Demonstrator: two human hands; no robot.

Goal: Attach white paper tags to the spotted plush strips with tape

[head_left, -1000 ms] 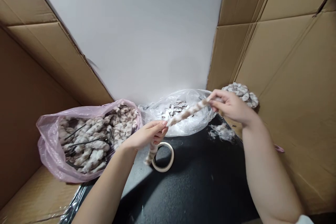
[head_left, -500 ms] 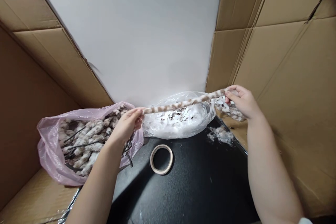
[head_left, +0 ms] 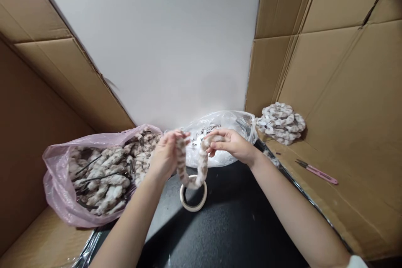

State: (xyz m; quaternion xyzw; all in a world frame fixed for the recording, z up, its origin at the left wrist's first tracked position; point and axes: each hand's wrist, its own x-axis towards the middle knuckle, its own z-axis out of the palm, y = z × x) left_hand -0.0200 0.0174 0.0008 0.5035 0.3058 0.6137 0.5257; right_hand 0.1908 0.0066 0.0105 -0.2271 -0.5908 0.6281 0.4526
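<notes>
A fluffy white-and-brown striped strip (head_left: 201, 166) hangs in a U shape between my hands, above the black tabletop. One end is pinched in my left hand (head_left: 168, 150), whose fingers are closed around it. My right hand (head_left: 230, 144) grips the other end between thumb and fingers. Just below the loop, partly covered by it, lies a roll of tape (head_left: 194, 208). Behind my hands sits a clear plastic bag (head_left: 220, 158) with small white and dark pieces inside.
On the left, a pink plastic bag (head_left: 59, 192) is full of fluffy strips and dark cords. At right, a pile of fluffy striped pieces (head_left: 281, 123) lies on cardboard, with pink-handled thread snips (head_left: 317, 173) nearer me. Cardboard walls (head_left: 351, 79) rise on both sides.
My hands have come together, the right one moving far left. The strip, stretched straight before, now sags into a U. The pile and snips at right are now uncovered.
</notes>
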